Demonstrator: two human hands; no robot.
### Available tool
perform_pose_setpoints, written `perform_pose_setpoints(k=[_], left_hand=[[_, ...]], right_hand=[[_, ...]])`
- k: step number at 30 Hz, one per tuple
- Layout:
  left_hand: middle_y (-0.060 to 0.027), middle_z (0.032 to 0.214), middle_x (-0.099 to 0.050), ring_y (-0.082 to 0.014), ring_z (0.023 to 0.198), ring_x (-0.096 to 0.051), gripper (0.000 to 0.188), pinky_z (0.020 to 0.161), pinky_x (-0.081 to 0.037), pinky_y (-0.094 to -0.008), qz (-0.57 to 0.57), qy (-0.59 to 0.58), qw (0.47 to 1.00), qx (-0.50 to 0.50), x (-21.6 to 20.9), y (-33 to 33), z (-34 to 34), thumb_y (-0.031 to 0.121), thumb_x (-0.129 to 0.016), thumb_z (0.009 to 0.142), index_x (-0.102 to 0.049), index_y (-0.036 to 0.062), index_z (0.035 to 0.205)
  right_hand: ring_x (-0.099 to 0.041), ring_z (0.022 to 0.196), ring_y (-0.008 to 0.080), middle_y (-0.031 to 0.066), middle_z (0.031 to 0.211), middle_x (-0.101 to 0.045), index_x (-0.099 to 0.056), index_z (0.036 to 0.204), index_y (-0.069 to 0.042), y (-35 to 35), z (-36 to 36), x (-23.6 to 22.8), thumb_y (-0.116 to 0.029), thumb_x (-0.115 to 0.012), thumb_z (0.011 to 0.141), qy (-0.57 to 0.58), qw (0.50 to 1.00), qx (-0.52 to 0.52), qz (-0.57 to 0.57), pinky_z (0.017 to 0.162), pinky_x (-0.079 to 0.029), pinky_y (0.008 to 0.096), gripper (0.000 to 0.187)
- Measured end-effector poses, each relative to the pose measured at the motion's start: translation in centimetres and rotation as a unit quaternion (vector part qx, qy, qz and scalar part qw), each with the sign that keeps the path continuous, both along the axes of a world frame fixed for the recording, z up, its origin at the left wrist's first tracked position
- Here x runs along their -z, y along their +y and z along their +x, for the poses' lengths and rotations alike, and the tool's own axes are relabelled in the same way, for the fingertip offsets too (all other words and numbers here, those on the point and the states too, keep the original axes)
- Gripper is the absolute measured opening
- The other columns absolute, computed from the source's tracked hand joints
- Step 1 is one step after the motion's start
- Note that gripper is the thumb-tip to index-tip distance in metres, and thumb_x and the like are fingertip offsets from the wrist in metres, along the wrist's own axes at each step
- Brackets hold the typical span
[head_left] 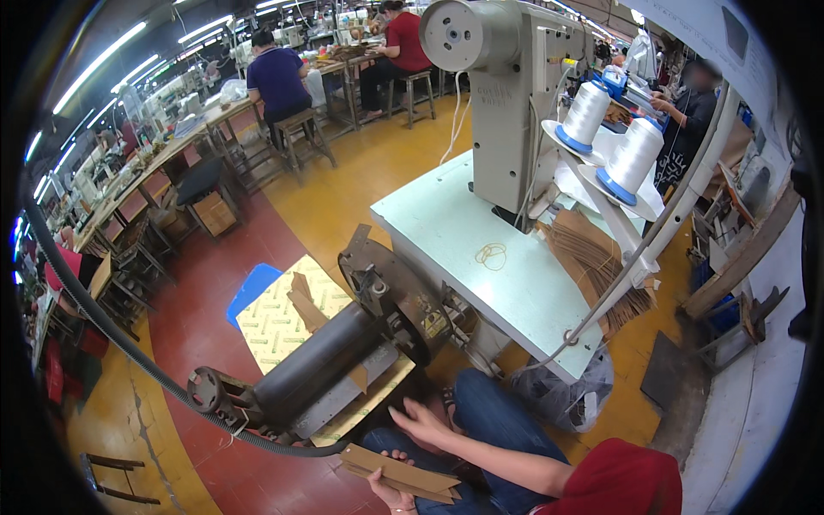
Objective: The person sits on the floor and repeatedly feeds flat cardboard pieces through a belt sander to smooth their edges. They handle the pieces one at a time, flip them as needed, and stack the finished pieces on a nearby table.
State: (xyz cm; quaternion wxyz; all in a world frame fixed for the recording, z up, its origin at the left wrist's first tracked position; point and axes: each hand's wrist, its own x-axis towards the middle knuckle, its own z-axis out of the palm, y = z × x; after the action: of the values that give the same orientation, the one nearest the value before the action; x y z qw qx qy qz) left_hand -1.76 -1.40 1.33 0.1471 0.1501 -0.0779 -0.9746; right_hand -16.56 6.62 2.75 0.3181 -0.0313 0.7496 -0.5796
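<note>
Low in the view, my left hand grips a small stack of flat brown strips, likely leather or card, fanned slightly at their right ends. Just above it, my right hand has its fingers stretched toward the machine and nothing visible in them. Ahead of both hands stands a machine with a long dark roller and a metal plate along its near side. A brown piece shows at that plate. Beyond the roller, more brown strips lie on a yellow patterned board.
A pale green table with a tall grey sewing machine stands ahead right, bearing white thread cones and a pile of brown strips. A dark hose curves across the left. A clear plastic bag sits below the table.
</note>
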Motion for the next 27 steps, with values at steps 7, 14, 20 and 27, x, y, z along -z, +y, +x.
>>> perform_pose_setpoints(k=[7, 14, 20, 27], left_hand=[[-0.0134, 0.105, -0.059, -0.0264, 0.098, -0.059, 0.042, 0.09, -0.049, -0.0389, -0.112, -0.184, 0.976, -0.001, -1.0, 1.8, 0.0, 0.017, -0.06, 0.081, -0.05, 0.002, 0.12], [-0.0105, 0.108, -0.061, -0.0244, 0.1, -0.059, 0.039, 0.091, -0.049, -0.0387, -0.05, -0.205, 0.977, -0.034, -0.7, 1.1, 0.4, 0.032, -0.055, 0.092, -0.053, 0.0044, 0.12], [-0.0129, 0.108, -0.057, -0.0261, 0.098, -0.057, 0.042, 0.094, -0.046, -0.0421, 0.003, -0.069, 0.997, -0.022, 0.1, 0.9, 0.6, 0.03, -0.059, 0.086, -0.052, 0.0037, 0.119], [-0.0131, 0.104, -0.056, -0.0252, 0.094, -0.057, 0.044, 0.09, -0.047, -0.0403, 0.002, -0.097, 0.995, -0.015, -1.1, 0.8, 0.0, 0.029, -0.06, 0.079, -0.054, 0.0033, 0.115]], right_hand=[[-0.064, 0.093, 0.0348, 0.0178, 0.103, -0.066, -0.062, 0.114, -0.003, 7.5, 5.8, -5.8, -0.045, -0.068, 0.081, 0.24, 0.933, -0.257, 0.08, 0.081, -0.052, 0.0398, 0.054], [-0.064, 0.092, 0.0298, 0.0091, 0.098, -0.066, -0.067, 0.102, -0.009, 5.5, 4.5, -7.4, -0.033, -0.063, 0.086, 0.33, 0.904, -0.245, 0.121, 0.077, -0.052, 0.0394, 0.029], [-0.06, 0.068, 0.007, 0.0031, 0.08, -0.066, -0.063, 0.101, 0.0, 1.8, -0.7, -4.8, -0.019, -0.064, 0.091, 0.179, 0.973, -0.095, -0.115, 0.061, -0.049, 0.0246, 0.022], [-0.062, 0.076, 0.011, 0.0058, 0.091, -0.067, -0.059, 0.116, 0.002, 1.3, -1.5, -2.6, -0.019, -0.06, 0.094, -0.111, 0.991, -0.055, -0.057, 0.07, -0.05, 0.0247, 0.031]])
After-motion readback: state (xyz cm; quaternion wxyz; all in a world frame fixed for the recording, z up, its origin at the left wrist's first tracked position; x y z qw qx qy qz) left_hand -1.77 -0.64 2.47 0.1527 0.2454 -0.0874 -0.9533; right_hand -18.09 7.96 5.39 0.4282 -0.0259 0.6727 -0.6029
